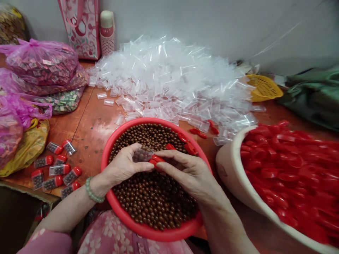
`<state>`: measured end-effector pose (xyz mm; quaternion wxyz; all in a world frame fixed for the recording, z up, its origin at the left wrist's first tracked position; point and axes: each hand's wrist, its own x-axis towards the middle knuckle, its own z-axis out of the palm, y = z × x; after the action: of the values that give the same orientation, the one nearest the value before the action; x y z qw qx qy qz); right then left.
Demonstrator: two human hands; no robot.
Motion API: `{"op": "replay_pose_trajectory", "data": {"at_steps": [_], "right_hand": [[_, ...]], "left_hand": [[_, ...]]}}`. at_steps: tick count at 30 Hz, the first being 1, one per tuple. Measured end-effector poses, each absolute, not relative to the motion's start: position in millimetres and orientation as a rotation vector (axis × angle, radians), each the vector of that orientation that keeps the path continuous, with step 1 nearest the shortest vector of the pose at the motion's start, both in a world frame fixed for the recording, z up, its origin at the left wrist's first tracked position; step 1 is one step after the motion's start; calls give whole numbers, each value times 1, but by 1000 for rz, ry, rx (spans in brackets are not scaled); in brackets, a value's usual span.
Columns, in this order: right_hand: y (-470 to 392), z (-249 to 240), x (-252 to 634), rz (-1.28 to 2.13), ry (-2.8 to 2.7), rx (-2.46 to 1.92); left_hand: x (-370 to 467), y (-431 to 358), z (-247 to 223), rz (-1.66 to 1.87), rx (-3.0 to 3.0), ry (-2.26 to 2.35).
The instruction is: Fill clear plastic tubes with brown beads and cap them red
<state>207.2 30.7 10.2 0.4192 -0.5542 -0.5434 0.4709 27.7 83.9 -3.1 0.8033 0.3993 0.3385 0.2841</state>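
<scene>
Over a red basin (108,151) of round brown balls (153,208), my left hand (124,163) grips a clear container (142,154) with brown balls inside. A red cap (156,160) is pinched between the thumb and fingers of my right hand (185,171), at the container's right end. Whether the cap is fully seated cannot be made out. Several loose red caps (190,148) lie on the balls at the basin's right side. Filled containers with red caps (59,169) lie on the table to the left.
Clear empty containers (169,76) are heaped behind the basin. A white tub (235,165) of red caps stands at the right. Pink bags (42,63) of small packets lie at the left. A bottle (107,33) and a yellow basket (265,87) are farther back.
</scene>
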Motion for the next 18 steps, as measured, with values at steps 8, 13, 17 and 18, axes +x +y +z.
{"op": "replay_pose_trajectory", "data": {"at_steps": [8,13,17,18], "right_hand": [[38,11,209,1088,-840,-1302],[53,12,203,1034,-864,-1242],[64,12,195,1017,-984,-1199],[66,11,193,1012,-1001,-1191]], "left_hand": [[23,95,-1,482,426,507],[22,96,-1,486,417,500],[21,93,-4,502,430,467],[21,92,-5,509,438,460]]}}
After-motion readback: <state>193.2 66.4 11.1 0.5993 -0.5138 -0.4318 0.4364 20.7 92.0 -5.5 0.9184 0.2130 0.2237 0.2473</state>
